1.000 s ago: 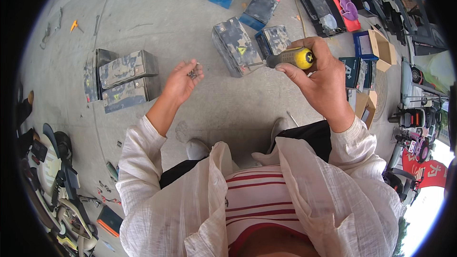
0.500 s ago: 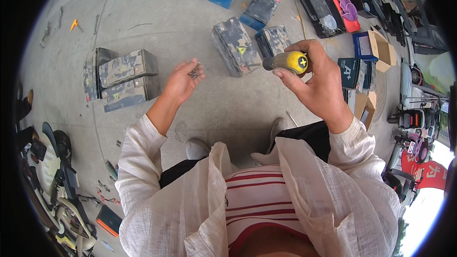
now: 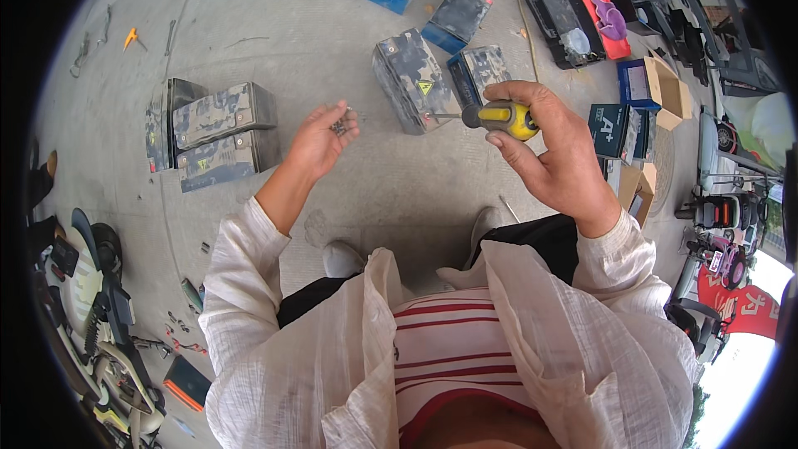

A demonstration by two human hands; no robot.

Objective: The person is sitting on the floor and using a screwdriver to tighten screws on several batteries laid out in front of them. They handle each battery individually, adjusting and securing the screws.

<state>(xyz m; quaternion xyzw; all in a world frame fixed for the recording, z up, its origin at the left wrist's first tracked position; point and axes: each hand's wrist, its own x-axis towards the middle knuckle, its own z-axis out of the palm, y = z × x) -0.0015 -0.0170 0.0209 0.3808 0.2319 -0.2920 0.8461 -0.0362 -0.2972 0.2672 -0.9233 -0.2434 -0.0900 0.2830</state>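
Observation:
My right hand (image 3: 565, 158) grips a screwdriver (image 3: 509, 119) by its yellow and grey handle. The shaft points left, and its tip meets the near corner of a battery (image 3: 414, 71) with a worn camouflage-patterned case and a yellow warning label, where a reddish terminal shows. My left hand (image 3: 317, 145) is held to the left of that battery, palm turned up and fingers curled around several small metal screws (image 3: 338, 126). A second camouflage battery (image 3: 482, 66) stands just behind the screwdriver.
More camouflage batteries (image 3: 224, 116) stand together at the left. Two blue-sided batteries (image 3: 455, 17) are farther off. A black toolbox (image 3: 555, 12) lies beside a red tray, with cartons (image 3: 665, 87) at the right. Loose tools, including an orange-handled one (image 3: 130, 38), lie far left; parked scooters line both sides.
My right hand has rolled the screwdriver, so its handle end faces me less and more of its side shows. The tip stays at the same battery corner. My left hand is nearly still.

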